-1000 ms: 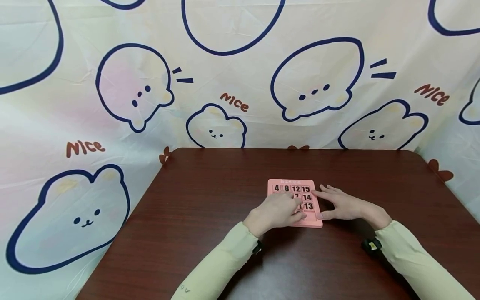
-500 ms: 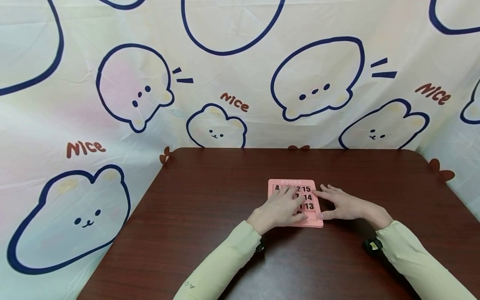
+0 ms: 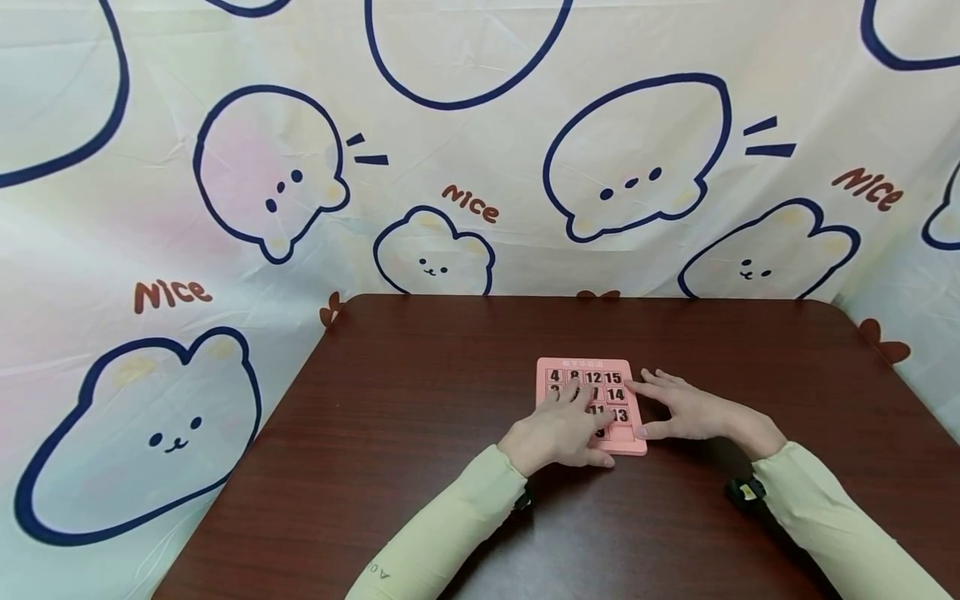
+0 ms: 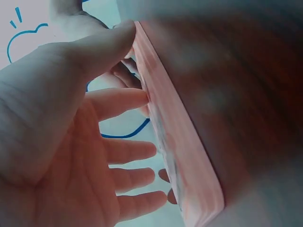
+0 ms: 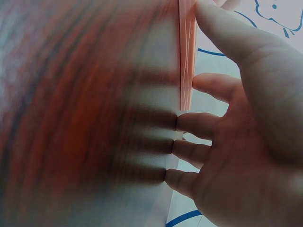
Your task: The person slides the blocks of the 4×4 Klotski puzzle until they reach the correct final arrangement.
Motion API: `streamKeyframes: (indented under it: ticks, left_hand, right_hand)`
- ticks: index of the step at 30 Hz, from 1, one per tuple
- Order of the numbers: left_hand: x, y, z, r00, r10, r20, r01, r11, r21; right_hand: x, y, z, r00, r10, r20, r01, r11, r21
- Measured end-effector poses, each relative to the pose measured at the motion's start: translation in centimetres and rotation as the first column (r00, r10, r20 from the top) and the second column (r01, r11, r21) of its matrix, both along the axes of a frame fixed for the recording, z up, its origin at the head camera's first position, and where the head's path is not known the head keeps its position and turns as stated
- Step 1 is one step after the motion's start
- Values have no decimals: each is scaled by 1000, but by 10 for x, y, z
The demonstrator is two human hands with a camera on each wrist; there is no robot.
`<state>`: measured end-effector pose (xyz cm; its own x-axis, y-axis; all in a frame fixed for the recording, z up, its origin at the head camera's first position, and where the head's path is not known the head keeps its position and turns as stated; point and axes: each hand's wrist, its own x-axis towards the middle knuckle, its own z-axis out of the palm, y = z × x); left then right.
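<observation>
A pink number slide puzzle (image 3: 583, 364) lies flat on the dark wooden table, its black-numbered tiles partly covered. My left hand (image 3: 558, 432) spreads over its left and middle, fingers extended. The index fingertip is at the left side of the 13 tile (image 3: 622, 416), and the thumb reaches the near edge. In the left wrist view, the fingertips (image 4: 144, 150) meet the puzzle's face. My right hand (image 3: 690, 410) stands at the puzzle's right side. Its thumb and index finger (image 5: 215, 86) touch that edge, while the other fingers reach down to the table.
The brown table (image 3: 420, 375) extends around the puzzle on all sides. Behind it hangs a pale cloth (image 3: 517, 167) printed with blue-outlined bears and "Nice". Both forearms wear light green sleeves, with a black strap (image 3: 744, 490) at the right wrist.
My left fingers first stretched farther up the puzzle, then drew back toward me, the thumb moving to the near edge. The 13 tile sits slightly lower. My right hand stays in place.
</observation>
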<state>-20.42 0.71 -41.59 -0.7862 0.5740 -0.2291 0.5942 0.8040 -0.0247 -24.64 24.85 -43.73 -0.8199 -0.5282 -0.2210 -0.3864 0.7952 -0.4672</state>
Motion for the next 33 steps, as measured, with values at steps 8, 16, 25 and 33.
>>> streamKeyframes:
  ticks: [8, 16, 25, 33]
  left_hand:
    - [6, 1, 6, 999, -4, 35, 4, 1000, -20]
    - [12, 2, 10, 999, -5, 52, 7, 999, -45]
    - [17, 2, 16, 995, 7, 99, 1, 997, -80]
    - [14, 1, 18, 993, -10, 117, 16, 998, -54]
  right_hand:
    - [0, 0, -1, 1000, 0, 1, 0, 1000, -8]
    - [0, 1, -2, 1000, -4, -4, 4, 1000, -5]
    - [-1, 1, -1, 1000, -9, 16, 9, 1000, -4]
    - [-2, 1, -1, 1000, 6, 2, -6, 1000, -11]
